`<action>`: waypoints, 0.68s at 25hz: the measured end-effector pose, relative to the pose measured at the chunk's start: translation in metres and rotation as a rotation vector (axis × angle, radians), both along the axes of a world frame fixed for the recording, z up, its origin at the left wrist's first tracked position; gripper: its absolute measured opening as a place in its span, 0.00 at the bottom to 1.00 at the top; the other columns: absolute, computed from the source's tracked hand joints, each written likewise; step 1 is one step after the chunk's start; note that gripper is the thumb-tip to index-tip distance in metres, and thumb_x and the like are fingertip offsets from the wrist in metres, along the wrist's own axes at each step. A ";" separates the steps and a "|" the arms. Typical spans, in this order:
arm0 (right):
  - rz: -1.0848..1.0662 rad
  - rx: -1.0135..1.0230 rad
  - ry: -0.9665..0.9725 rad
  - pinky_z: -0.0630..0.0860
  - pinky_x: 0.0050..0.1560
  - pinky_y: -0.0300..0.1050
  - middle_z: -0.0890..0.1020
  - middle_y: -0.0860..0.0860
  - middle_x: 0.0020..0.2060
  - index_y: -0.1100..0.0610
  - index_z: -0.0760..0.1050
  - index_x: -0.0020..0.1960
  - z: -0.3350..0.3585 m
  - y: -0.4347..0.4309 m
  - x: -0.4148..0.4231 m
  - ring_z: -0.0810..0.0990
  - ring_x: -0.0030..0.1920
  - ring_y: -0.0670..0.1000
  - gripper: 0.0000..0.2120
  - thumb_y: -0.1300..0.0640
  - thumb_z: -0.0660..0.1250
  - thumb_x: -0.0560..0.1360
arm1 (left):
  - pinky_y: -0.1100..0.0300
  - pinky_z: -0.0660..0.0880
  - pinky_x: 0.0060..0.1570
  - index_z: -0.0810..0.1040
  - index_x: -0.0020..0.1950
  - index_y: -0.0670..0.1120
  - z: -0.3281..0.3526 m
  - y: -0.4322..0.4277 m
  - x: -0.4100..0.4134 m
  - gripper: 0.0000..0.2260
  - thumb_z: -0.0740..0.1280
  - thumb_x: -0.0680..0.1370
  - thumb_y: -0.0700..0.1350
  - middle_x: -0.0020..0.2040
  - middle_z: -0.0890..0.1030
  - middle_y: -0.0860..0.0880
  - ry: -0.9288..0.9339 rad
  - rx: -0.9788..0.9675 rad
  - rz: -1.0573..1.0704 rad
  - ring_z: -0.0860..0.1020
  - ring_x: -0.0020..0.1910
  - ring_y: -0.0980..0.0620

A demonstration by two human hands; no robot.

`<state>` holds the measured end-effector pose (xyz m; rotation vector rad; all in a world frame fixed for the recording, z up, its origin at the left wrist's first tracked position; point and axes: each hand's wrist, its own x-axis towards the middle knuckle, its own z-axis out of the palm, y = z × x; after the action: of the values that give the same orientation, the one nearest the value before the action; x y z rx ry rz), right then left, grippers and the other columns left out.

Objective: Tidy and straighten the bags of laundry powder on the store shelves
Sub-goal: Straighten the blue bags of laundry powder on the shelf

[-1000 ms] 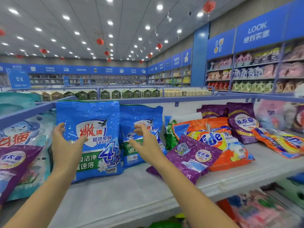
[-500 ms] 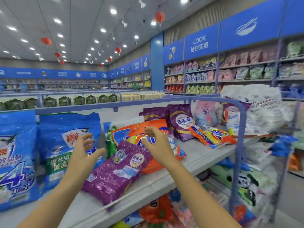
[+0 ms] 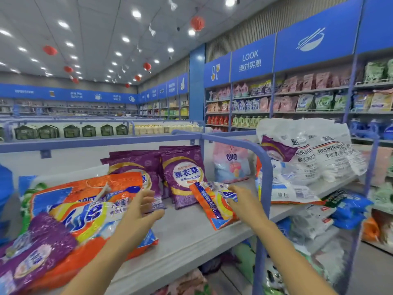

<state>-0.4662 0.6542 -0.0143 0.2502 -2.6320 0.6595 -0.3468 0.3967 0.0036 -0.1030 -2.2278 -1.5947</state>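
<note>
Reach has shifted right along the shelf (image 3: 187,228).
Left hand (image 3: 140,211) spread, empty; right hand (image 3: 243,202) touches small orange bag (image 3: 210,207) ahead, grip unclear.

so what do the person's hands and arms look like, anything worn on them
The left hand and right hand are both bare, with no gloves and no rings visible on the fingers. No sleeve, watch or bracelet shows anywhere up to the picture's edge.
</note>
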 end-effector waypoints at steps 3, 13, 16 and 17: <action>-0.006 0.129 -0.037 0.69 0.60 0.49 0.73 0.55 0.62 0.56 0.67 0.66 -0.006 0.020 -0.032 0.70 0.65 0.57 0.22 0.51 0.65 0.75 | 0.61 0.70 0.50 0.71 0.49 0.56 -0.006 0.031 -0.025 0.19 0.69 0.60 0.51 0.52 0.75 0.53 -0.065 -0.035 -0.004 0.74 0.55 0.51; -0.110 0.813 -0.253 0.53 0.69 0.62 0.65 0.61 0.69 0.58 0.67 0.68 -0.011 -0.041 -0.050 0.59 0.71 0.60 0.42 0.27 0.56 0.68 | 0.60 0.69 0.51 0.69 0.59 0.51 -0.028 0.052 -0.059 0.15 0.69 0.75 0.44 0.55 0.73 0.53 -0.185 -0.155 0.053 0.73 0.57 0.53; -0.113 0.783 -0.099 0.69 0.59 0.50 0.73 0.56 0.62 0.56 0.72 0.64 -0.009 -0.055 -0.064 0.70 0.63 0.56 0.17 0.51 0.58 0.78 | 0.64 0.70 0.46 0.69 0.59 0.52 -0.029 0.053 -0.059 0.15 0.68 0.75 0.46 0.55 0.73 0.54 -0.190 -0.160 0.045 0.73 0.55 0.56; -0.090 0.721 -0.058 0.71 0.57 0.48 0.75 0.55 0.61 0.55 0.73 0.62 -0.007 -0.053 -0.066 0.72 0.62 0.56 0.14 0.58 0.56 0.79 | 0.65 0.70 0.46 0.69 0.59 0.52 -0.029 0.052 -0.059 0.14 0.68 0.75 0.46 0.54 0.74 0.54 -0.187 -0.163 0.046 0.73 0.55 0.56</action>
<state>-0.5325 0.6014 -0.0217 0.3129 -2.8127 -0.3416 -0.4058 0.4488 -0.0255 0.0543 -2.4818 -1.4494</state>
